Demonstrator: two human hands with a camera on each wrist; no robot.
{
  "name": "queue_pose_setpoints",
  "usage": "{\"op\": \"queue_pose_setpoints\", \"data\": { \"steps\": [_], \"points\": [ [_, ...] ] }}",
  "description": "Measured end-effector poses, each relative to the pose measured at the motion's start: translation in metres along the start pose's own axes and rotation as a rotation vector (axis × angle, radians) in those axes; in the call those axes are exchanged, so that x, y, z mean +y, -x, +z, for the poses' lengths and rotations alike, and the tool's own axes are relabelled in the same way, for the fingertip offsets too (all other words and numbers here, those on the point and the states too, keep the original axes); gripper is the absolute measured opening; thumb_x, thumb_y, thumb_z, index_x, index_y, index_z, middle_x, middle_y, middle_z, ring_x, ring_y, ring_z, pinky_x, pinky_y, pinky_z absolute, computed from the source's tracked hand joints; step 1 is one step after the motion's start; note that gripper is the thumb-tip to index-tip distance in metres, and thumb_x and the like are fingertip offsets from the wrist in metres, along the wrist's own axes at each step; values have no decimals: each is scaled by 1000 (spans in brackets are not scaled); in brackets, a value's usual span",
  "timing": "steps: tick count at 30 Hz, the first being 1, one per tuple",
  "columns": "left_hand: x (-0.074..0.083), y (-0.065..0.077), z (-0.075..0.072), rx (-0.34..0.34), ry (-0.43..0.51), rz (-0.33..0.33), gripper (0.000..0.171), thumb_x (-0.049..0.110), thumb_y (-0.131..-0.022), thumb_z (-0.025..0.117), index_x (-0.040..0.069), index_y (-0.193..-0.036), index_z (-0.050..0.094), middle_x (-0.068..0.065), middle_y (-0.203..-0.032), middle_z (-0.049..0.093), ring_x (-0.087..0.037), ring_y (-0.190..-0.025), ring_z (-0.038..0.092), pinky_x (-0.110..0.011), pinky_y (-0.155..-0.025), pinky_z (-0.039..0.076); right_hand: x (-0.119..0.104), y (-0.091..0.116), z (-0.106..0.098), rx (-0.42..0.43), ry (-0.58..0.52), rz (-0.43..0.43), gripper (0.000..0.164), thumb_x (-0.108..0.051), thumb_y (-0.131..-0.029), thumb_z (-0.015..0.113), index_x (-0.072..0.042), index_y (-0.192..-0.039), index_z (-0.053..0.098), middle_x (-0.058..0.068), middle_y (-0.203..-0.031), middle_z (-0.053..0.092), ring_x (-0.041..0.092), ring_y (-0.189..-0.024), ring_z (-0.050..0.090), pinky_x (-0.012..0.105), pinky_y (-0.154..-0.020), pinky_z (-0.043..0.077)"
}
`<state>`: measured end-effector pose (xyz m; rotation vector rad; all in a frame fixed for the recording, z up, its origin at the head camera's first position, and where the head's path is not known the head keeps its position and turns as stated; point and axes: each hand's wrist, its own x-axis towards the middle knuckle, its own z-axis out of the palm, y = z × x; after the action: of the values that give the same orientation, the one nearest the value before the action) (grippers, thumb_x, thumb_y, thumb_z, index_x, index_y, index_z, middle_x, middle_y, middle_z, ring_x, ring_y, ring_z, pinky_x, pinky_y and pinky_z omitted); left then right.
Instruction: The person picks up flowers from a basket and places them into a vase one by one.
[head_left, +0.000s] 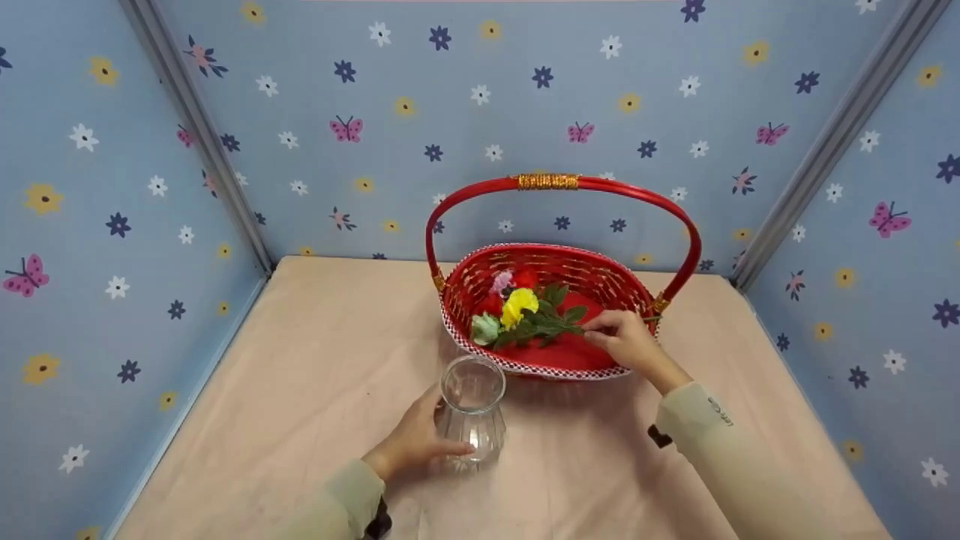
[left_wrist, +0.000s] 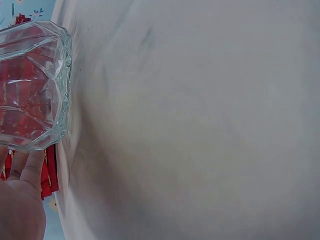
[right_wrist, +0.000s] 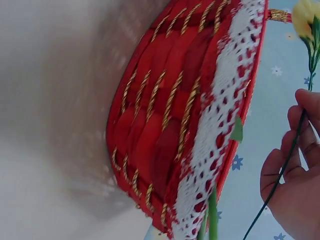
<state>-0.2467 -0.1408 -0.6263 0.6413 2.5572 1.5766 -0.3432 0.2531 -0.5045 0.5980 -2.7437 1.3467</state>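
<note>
My left hand (head_left: 417,439) holds a clear glass vase (head_left: 480,427) around its lower body, with the thumb across the near side. The vase stands upright in front of the red basket (head_left: 555,369), and its faceted glass fills the left of the left wrist view. Over the basket's right side, my right hand (head_left: 628,342) pinches the thin green stem (right_wrist: 287,162) of a yellow flower (right_wrist: 306,20). In the head view the yellow bloom (head_left: 519,306) lies among a pale green rose (head_left: 486,328), a pink flower (head_left: 502,282) and red blooms (head_left: 525,278).
A tall red handle (head_left: 457,196) with gold wrapping arches over the basket. White lace trim (right_wrist: 220,95) edges its rim, with green stems (right_wrist: 213,212) at that rim. Patterned blue panels (head_left: 480,127) enclose the back and sides of the cloth-covered table (head_left: 337,330).
</note>
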Motion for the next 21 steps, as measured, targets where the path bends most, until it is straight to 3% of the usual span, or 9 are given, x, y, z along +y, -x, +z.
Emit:
{"op": "queue_pose_setpoints", "data": {
  "steps": [5,12,21],
  "points": [
    [-1,0,1,0,-9,2,119,44,-71,102,8,-165,39,-7,-155,61,-30,-142,58,-53,-121,46,-9,1,0,-64,-112,45,15,-5,-99,77,3,-111,83,20,-104,79,8,-76,61,22,-69,54],
    [0,1,1,-4,12,-2,119,41,-70,102,9,-165,39,-7,-154,62,-29,-140,58,-52,-120,46,-19,2,6,-146,-181,67,15,-7,-99,77,2,-111,82,8,-98,78,10,-79,62,23,-75,57],
    [-1,1,1,-10,27,3,120,41,-71,102,5,-166,38,-13,-155,60,-31,-142,58,-54,-121,46,-40,0,17,-193,-273,53,14,-6,-99,77,4,-108,78,-2,-86,72,11,-74,63,25,-72,61]
  ]
}}
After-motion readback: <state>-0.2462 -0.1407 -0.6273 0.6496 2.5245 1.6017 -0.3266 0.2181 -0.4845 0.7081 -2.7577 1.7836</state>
